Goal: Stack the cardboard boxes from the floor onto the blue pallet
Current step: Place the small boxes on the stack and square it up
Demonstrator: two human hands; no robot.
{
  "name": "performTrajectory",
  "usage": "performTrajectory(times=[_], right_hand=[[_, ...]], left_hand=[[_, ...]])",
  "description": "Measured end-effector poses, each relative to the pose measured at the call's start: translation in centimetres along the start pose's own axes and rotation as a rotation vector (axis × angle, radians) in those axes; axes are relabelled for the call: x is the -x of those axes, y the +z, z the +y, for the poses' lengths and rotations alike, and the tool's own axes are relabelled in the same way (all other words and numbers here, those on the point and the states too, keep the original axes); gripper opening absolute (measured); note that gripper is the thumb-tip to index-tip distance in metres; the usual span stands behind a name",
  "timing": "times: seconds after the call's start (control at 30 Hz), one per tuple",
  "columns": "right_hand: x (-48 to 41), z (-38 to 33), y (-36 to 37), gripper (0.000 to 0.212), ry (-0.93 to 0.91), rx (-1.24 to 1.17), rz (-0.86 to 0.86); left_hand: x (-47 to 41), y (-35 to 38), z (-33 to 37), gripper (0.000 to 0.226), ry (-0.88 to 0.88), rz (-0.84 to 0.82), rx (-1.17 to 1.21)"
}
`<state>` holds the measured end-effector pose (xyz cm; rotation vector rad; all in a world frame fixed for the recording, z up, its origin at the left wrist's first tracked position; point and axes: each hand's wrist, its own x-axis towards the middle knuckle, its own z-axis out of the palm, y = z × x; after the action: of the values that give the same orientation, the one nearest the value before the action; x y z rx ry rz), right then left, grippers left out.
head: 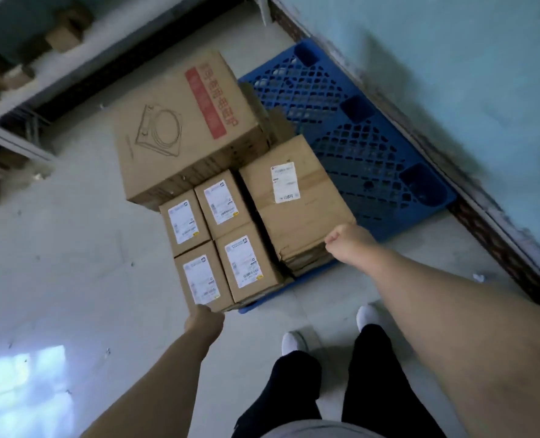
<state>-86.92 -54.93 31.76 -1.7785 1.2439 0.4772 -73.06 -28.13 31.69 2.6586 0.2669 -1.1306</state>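
The blue pallet [350, 128] lies on the floor against the wall. On its left part stand a large cardboard box [180, 121] with a red stripe, a medium labelled box [297, 210] and several small labelled boxes [227, 235] packed together. My left hand [203, 320] touches the near face of the nearest small box [200, 279], and its fingers are hidden. My right hand [347, 241] has its fingers curled and rests against the near right corner of the medium box.
A green wall [452, 58] with a dark skirting runs along the pallet's right side. Shelving [15, 71] with small cartons stands at the far left. My feet [294, 341] are on the light floor just in front of the pallet.
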Motion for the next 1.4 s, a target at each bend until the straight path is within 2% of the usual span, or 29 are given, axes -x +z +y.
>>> performTrajectory(times=[0.13, 0.23, 0.27, 0.4, 0.57, 0.67, 0.77, 0.9, 1.03, 1.4], right_hand=[[-3.6, -0.3, -1.5, 0.024, -0.004, 0.146, -0.064], [-5.8, -0.7, -1.6, 0.024, 0.007, 0.202, -0.097], [-6.4, -0.7, -1.5, 0.023, 0.019, 0.212, -0.105], [-9.5, 0.6, -1.2, 0.025, 0.034, 0.231, -0.062], [-13.7, 1.4, -2.5, 0.018, 0.054, 0.264, -0.138], [-18.1, 1.4, -3.8, 0.035, 0.030, 0.204, -0.094], [-22.4, 1.5, -4.8, 0.042, 0.010, 0.158, -0.070], [-26.2, 1.1, -5.0, 0.062, -0.018, 0.145, -0.179], [-28.0, 0.8, -3.8, 0.079, -0.022, 0.113, -0.304], [-27.0, -0.6, -2.8, 0.080, 0.026, 0.099, -0.314]], left_hand=[[0.5, 3.6, 3.2, 0.007, -0.060, -0.078, 0.061], [0.1, 6.5, 6.1, 0.046, -0.032, -0.164, 0.100], [0.1, 7.3, 7.3, 0.050, -0.021, -0.184, 0.111], [-1.3, 9.6, 11.7, 0.040, 0.072, -0.240, 0.128], [-2.4, 12.2, 16.7, 0.052, 0.044, -0.255, 0.144], [-4.6, 13.9, 20.0, 0.062, 0.024, -0.181, 0.072], [-7.0, 15.6, 22.2, 0.074, -0.032, -0.061, -0.059], [-9.9, 17.0, 23.9, 0.076, -0.139, 0.053, -0.106], [-11.2, 17.9, 24.3, 0.082, -0.206, 0.062, -0.095], [-11.1, 17.6, 23.4, 0.093, -0.235, 0.051, -0.014]])
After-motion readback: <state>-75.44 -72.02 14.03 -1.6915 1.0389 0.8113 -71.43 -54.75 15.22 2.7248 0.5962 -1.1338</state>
